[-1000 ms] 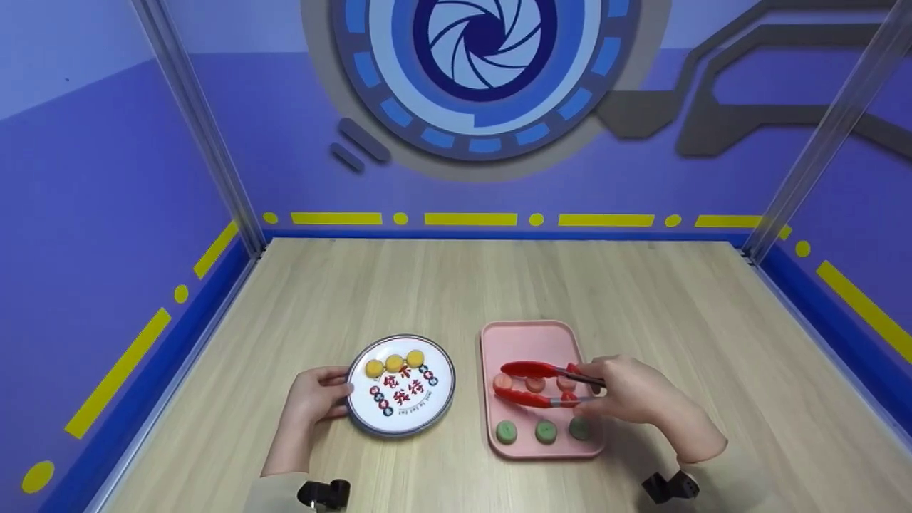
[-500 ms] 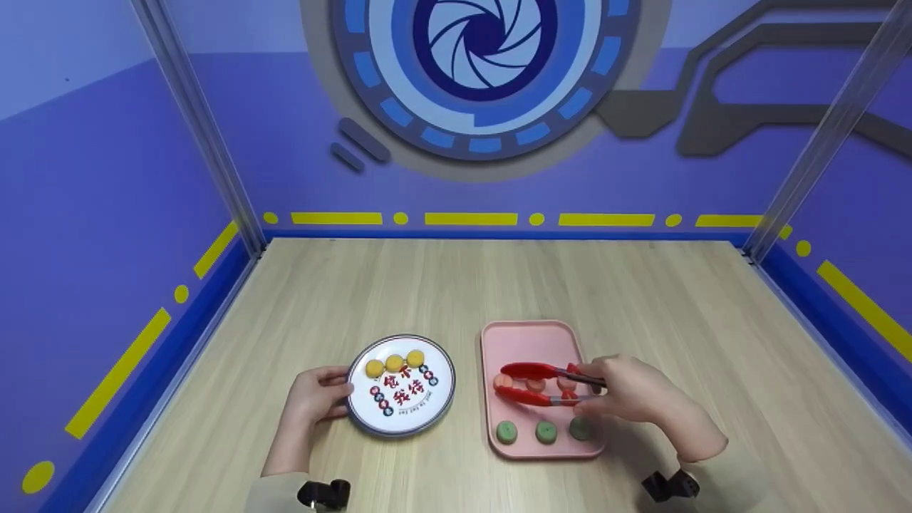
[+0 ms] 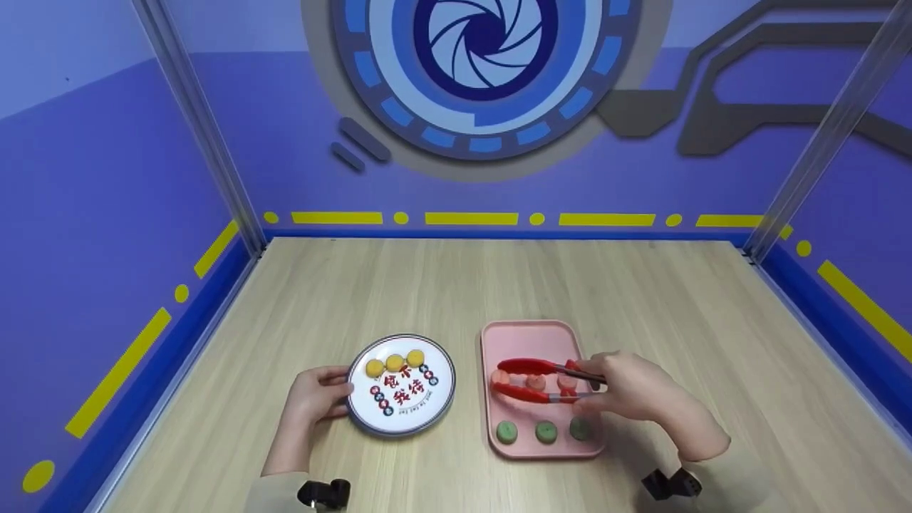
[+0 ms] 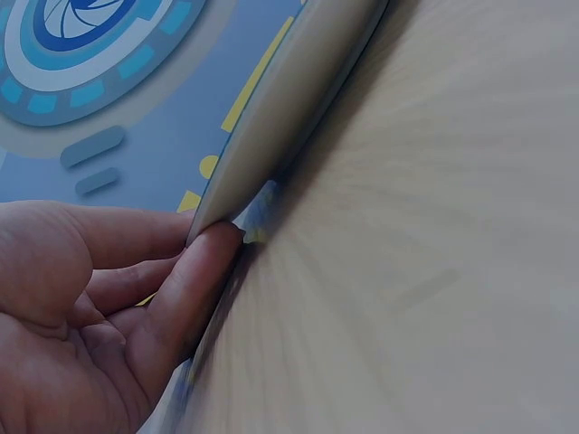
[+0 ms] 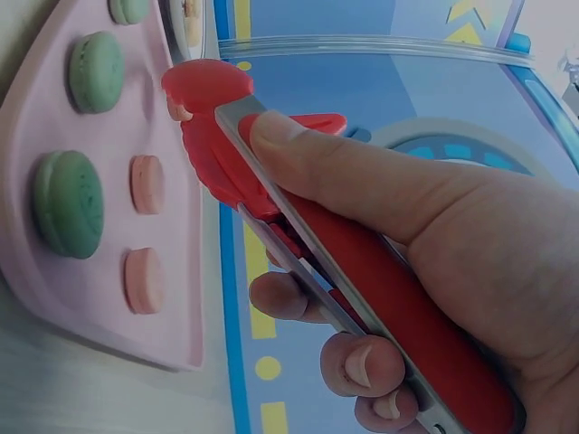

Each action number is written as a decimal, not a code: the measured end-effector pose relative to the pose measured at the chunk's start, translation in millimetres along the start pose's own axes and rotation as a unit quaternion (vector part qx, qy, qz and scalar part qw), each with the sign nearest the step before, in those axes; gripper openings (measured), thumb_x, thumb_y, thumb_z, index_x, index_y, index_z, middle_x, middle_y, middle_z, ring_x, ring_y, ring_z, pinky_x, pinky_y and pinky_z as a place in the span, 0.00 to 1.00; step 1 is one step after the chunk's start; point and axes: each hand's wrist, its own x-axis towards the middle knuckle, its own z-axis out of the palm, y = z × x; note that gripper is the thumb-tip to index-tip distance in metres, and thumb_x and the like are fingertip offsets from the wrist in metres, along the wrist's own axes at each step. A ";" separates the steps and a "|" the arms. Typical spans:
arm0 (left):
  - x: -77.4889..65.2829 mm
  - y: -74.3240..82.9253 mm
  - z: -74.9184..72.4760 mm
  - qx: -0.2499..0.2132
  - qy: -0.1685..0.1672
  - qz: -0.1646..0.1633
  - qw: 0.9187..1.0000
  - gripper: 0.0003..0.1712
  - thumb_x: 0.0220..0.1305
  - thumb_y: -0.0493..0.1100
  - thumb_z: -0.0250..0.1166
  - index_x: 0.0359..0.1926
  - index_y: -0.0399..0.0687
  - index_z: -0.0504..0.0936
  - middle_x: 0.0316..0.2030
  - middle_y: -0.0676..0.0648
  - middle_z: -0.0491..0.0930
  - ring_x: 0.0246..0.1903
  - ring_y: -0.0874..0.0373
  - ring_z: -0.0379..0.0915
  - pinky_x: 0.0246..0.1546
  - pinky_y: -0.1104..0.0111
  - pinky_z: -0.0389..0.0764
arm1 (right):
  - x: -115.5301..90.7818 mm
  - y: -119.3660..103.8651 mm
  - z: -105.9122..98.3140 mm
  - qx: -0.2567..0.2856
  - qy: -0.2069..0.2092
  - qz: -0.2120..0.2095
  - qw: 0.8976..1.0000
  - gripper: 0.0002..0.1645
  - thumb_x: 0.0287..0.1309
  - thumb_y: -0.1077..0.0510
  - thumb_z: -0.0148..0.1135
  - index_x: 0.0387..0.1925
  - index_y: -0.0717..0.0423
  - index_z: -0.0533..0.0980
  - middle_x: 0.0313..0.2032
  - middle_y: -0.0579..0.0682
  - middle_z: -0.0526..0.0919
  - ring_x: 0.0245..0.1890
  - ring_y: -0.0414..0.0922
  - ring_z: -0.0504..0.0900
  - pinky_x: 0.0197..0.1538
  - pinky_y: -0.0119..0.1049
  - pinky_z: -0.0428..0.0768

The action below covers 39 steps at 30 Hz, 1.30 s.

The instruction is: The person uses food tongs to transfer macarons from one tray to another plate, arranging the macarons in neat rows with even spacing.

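Note:
My left hand (image 3: 313,395) pinches the near-left rim of a white plate (image 3: 438,388) with a dark edge and red lettering. Three yellow macarons (image 3: 395,363) lie along the plate's far side. In my right hand (image 3: 630,388) are red-tipped tongs (image 3: 524,394), held over a pink tray (image 3: 527,340). Between the tong heads sits a pink macaron (image 3: 501,377), mostly covered by them in the right wrist view. Two more pink macarons (image 5: 147,185) rest behind it on the tray. A row of green macarons (image 3: 546,432) occupies the tray's near end.
Plate and tray stand side by side on a wooden table (image 3: 427,285), a narrow strip of wood between them. Printed blue-purple panels (image 3: 484,192) enclose the back and both sides, with metal posts (image 3: 206,135) at the corners.
The tongs have shifted slightly away from me and to the left, and the pink macaron between their heads has moved with them. My left hand and the plate stay put.

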 end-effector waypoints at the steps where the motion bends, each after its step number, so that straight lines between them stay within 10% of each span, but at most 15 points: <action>1: -0.1 0.1 -0.1 0.000 -0.001 0.001 1.000 0.25 0.67 0.29 0.64 0.65 0.31 0.76 0.56 0.30 0.80 0.33 0.59 0.84 0.31 0.66 0.90 | 0.2 -0.6 -0.6 -0.002 0.002 -0.005 1.000 0.34 0.49 0.47 0.81 0.55 0.59 0.84 0.35 0.47 0.88 0.28 0.35 0.72 0.31 0.28 0.74; 39: 0.4 2.0 0.5 -0.004 -0.003 -0.005 1.000 0.25 0.66 0.28 0.64 0.65 0.31 0.77 0.55 0.31 0.81 0.35 0.58 0.83 0.31 0.67 0.90 | 55.2 -60.3 14.7 0.005 -0.002 -0.095 0.995 0.23 0.49 0.44 0.81 0.44 0.50 0.87 0.29 0.46 0.84 0.25 0.37 0.72 0.27 0.27 0.73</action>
